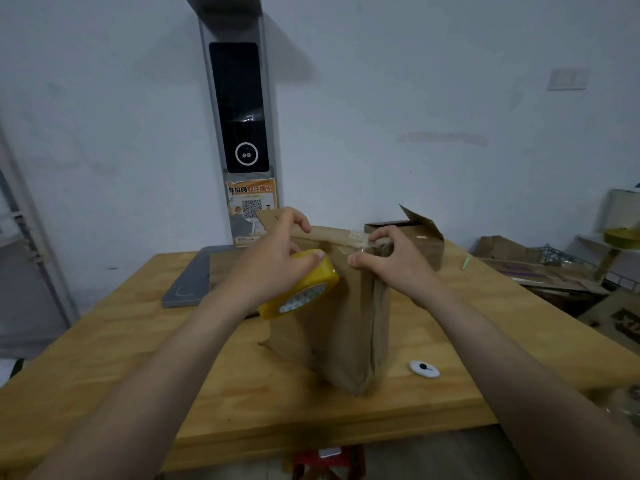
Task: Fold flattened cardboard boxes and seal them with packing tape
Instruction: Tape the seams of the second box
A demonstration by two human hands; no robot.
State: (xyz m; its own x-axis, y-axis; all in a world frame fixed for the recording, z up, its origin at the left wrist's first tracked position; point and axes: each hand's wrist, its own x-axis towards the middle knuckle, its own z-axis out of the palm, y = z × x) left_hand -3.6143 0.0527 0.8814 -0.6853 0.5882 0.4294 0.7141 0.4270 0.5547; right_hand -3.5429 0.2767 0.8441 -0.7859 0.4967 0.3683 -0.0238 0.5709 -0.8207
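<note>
A brown cardboard box (343, 327) stands on the wooden table (138, 358) in the middle of the view. My left hand (277, 251) grips a yellow roll of packing tape (301, 289) against the box's left side. A strip of clear tape (353, 239) runs across the box's top edge. My right hand (388, 258) holds the top right of the box, its fingers curled over the tape's end and its thumb on the front face.
Another open cardboard box (419, 237) stands behind. A grey flat tray (188, 282) lies at the table's back left. A small white round object (424, 368) lies near the right front. Flattened cardboard (554, 271) is piled to the right. A grey kiosk (242, 133) stands against the wall.
</note>
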